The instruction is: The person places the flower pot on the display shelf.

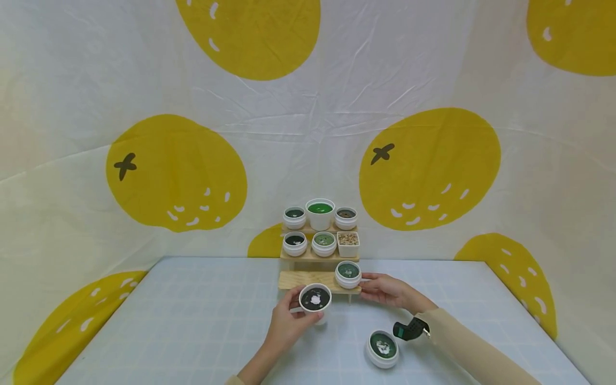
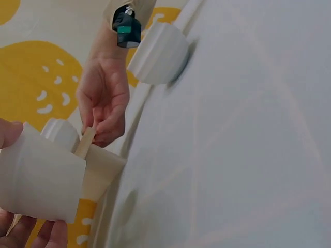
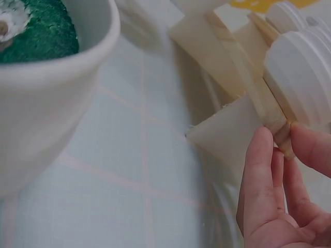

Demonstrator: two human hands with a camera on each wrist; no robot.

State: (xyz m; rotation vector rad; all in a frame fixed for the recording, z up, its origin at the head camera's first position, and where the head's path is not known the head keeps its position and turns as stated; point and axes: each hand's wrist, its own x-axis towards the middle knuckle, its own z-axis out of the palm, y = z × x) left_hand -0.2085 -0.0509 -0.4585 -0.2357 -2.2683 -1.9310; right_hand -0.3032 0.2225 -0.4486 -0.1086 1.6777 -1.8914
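My left hand (image 1: pixel 289 321) grips a white cup (image 1: pixel 315 311) with a dark top and a pale blob, in front of the lowest tier of a small wooden stepped rack (image 1: pixel 308 278). In the left wrist view, thumb and fingers wrap the white cup (image 2: pixel 39 175). The right hand (image 1: pixel 387 291) pinches the right end of that lowest tier; the right wrist view shows fingertips (image 3: pixel 264 137) and thumb on the wooden edge (image 3: pixel 271 111). Right above them, a white pot with a green top (image 1: pixel 348 275) stands on the tier.
The middle tier bears a dark-topped pot (image 1: pixel 295 244), a green pot (image 1: pixel 324 244) and a square cup of grainy bits (image 1: pixel 348 245). Pots and a taller green cup (image 1: pixel 320 215) stand on the top tier. Another green pot (image 1: pixel 382 349) sits on the tablecloth near the right forearm.
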